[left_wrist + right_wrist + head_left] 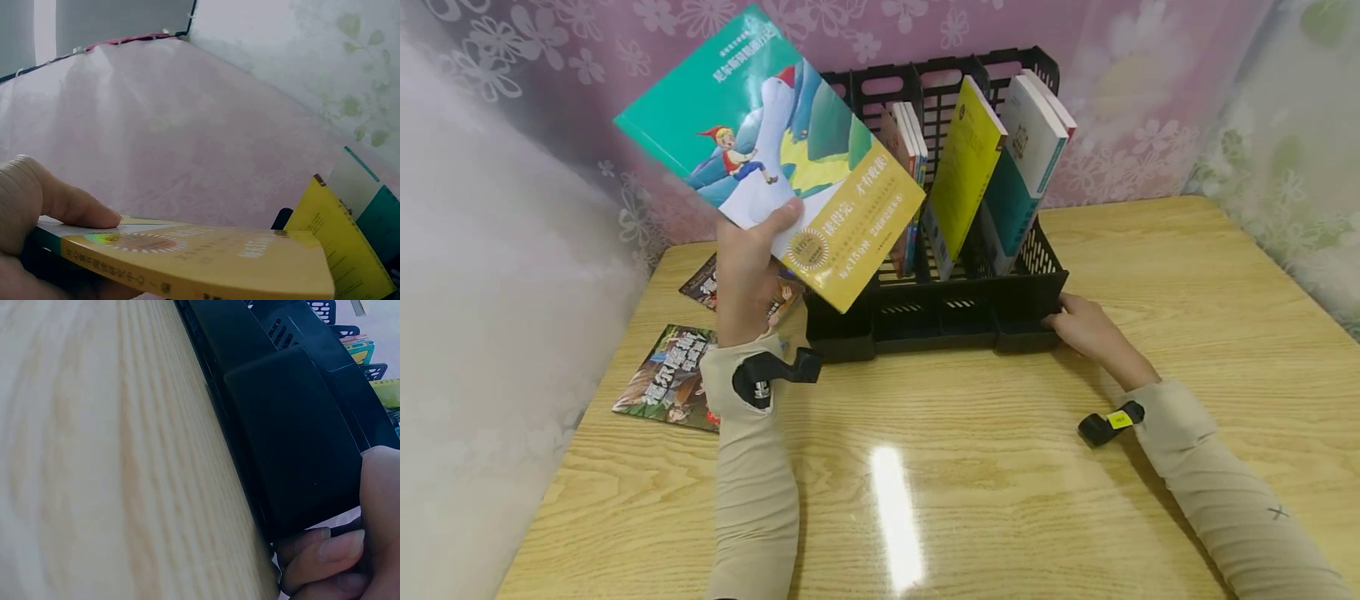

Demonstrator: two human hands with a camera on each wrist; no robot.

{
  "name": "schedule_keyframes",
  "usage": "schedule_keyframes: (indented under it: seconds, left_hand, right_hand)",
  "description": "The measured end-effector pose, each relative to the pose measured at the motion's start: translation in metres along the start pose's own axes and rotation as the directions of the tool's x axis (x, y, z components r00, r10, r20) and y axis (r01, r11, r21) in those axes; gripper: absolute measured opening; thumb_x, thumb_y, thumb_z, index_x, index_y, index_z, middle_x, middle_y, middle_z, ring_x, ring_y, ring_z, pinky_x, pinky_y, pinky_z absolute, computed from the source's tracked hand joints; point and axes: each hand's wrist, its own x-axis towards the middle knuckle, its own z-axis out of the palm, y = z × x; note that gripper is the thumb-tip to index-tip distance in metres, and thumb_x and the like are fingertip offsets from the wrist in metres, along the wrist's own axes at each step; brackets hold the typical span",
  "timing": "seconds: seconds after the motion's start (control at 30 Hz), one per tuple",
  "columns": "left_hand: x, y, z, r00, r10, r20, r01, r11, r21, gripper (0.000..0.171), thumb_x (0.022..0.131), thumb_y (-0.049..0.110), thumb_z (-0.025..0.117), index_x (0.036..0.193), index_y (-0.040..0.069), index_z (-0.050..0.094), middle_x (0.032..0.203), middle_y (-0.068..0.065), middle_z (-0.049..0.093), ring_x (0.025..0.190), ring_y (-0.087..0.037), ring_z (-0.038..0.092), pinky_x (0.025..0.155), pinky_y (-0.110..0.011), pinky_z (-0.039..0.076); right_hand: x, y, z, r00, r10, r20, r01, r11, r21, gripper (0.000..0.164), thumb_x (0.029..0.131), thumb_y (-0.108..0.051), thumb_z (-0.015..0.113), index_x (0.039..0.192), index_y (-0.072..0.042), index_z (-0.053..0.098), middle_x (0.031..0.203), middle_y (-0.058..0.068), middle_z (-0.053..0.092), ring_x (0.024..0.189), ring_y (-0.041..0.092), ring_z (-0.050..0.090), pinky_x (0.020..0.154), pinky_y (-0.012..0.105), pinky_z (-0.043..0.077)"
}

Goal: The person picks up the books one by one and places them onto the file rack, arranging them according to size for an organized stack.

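My left hand [751,258] holds up a green and yellow picture book [820,167], thumb on its front cover and fingers behind. Its cover shows a child riding a white goose. In the left wrist view the thumb [87,211] presses the cover near the spine, and the book's yellow band faces the camera. The book overlaps the left part of a black book rack [940,312] in the head view. My right hand [1086,329] grips the rack's front right corner, its fingers [331,556] curled round the edge in the right wrist view.
Inside the rack stand several thin books [910,137], a yellow book [966,171] and a teal and white book [1026,158], leaning. Dark comic books [666,379] lie on the wooden table [970,483] at left, partly behind my left arm. A flowered curtain [1120,100] hangs behind.
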Motion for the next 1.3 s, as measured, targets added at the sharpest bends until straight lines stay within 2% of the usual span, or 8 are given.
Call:
schedule_keyframes:
  seconds: [0.2,0.4,0.57,0.83,0.9,1.07,1.2,1.3]
  left_hand:
    - [-0.008,-0.01,0.027,0.997,0.026,0.066,-0.031,0.996,0.082,0.056,0.085,-0.016,0.058,0.135,-0.005,0.038,0.11,-0.007,0.055,0.1,-0.021,0.058,0.093,-0.039,0.049]
    - [-0.01,-0.027,0.042,0.986,0.043,0.163,-0.066,0.989,0.133,0.056,0.085,-0.015,0.059,0.135,-0.006,0.037,0.11,-0.009,0.055,0.096,-0.019,0.059,0.09,-0.039,0.051]
    - [-0.012,-0.037,0.049,0.984,0.002,0.177,-0.037,0.98,0.197,0.054,0.085,-0.012,0.061,0.134,-0.005,0.039,0.111,-0.013,0.054,0.096,-0.02,0.058,0.089,-0.038,0.051]
    - [-0.014,-0.049,0.057,0.979,-0.11,0.174,0.056,0.957,0.286,0.054,0.087,-0.005,0.065,0.134,0.001,0.04,0.118,-0.017,0.055,0.104,-0.028,0.059,0.091,-0.036,0.051]
    - [-0.014,-0.051,0.058,0.981,-0.103,0.165,0.043,0.942,0.333,0.054,0.088,-0.002,0.065,0.134,0.001,0.039,0.12,-0.016,0.054,0.105,-0.027,0.058,0.091,-0.035,0.05]
    - [-0.015,-0.055,0.058,0.982,0.008,0.188,-0.098,0.875,0.473,0.048,0.088,0.001,0.064,0.132,-0.005,0.045,0.119,-0.019,0.057,0.105,-0.028,0.059,0.089,-0.036,0.051]
    - [-0.015,-0.058,0.059,0.975,0.07,0.212,-0.175,0.832,0.527,0.043,0.087,0.001,0.063,0.128,-0.008,0.051,0.116,-0.022,0.061,0.102,-0.03,0.062,0.086,-0.037,0.053]
    - [-0.016,-0.058,0.062,0.968,0.093,0.233,-0.211,0.804,0.555,0.04,0.088,0.003,0.062,0.126,-0.008,0.053,0.115,-0.022,0.063,0.1,-0.029,0.064,0.085,-0.036,0.053]
  right_hand:
    - [0.0,-0.002,-0.001,1.0,-0.005,-0.005,0.005,1.0,-0.009,0.048,0.094,-0.016,0.045,0.132,0.013,0.042,0.125,0.035,0.05,0.101,0.041,0.049,0.082,0.05,0.04]
    - [-0.002,-0.001,-0.001,1.0,-0.009,-0.007,0.008,1.0,-0.018,0.049,0.094,-0.016,0.045,0.132,0.013,0.041,0.125,0.037,0.05,0.102,0.042,0.05,0.084,0.052,0.041]
    - [-0.001,0.001,0.0,1.0,-0.01,-0.008,0.01,1.0,-0.014,0.048,0.094,-0.016,0.044,0.132,0.013,0.042,0.123,0.036,0.051,0.1,0.041,0.051,0.082,0.051,0.041]
    - [0.001,0.001,0.0,1.0,-0.005,-0.007,0.005,1.0,-0.009,0.048,0.094,-0.016,0.044,0.133,0.012,0.041,0.124,0.036,0.05,0.1,0.042,0.051,0.082,0.05,0.041]
    - [0.001,0.001,-0.001,1.0,-0.005,-0.009,0.005,1.0,-0.009,0.048,0.094,-0.016,0.044,0.133,0.012,0.041,0.123,0.035,0.051,0.099,0.041,0.051,0.082,0.049,0.041]
    - [0.001,0.001,0.0,1.0,-0.005,-0.01,0.005,1.0,-0.009,0.049,0.093,-0.016,0.044,0.133,0.012,0.042,0.127,0.036,0.049,0.105,0.042,0.05,0.088,0.053,0.04]
    - [0.001,0.001,0.0,1.0,-0.003,-0.006,0.003,1.0,-0.006,0.05,0.093,-0.016,0.044,0.135,0.011,0.041,0.13,0.036,0.048,0.112,0.044,0.049,0.092,0.055,0.039]
    - [0.001,0.002,0.0,1.0,0.001,-0.003,-0.001,1.0,0.0,0.05,0.094,-0.017,0.043,0.136,0.011,0.04,0.13,0.036,0.048,0.108,0.043,0.05,0.087,0.053,0.041]
